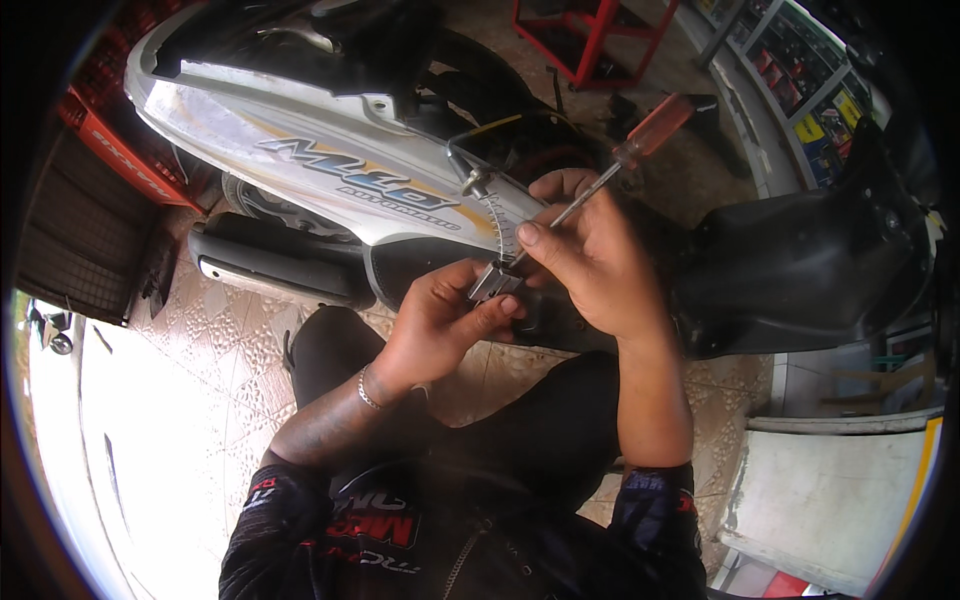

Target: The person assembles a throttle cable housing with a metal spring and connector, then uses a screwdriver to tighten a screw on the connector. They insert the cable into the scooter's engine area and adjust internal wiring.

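One metal block [491, 284] sits pinched in the left hand [447, 312], beside the right hand [597, 262] holding a screwdriver [654, 132]

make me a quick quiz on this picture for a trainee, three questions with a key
1. Multiple choice: which of the person's hands holds the screwdriver?
A) left
B) right
C) neither

2. True or false: the chain bracelet is on the left wrist.

3. Short answer: what does the left hand hold, and where does the screwdriver's shaft point?

Key:
1. B. The right hand has it, with the reddish handle uppermost.
2. True.
3. A small metallic block-like part; the shaft points down toward it.
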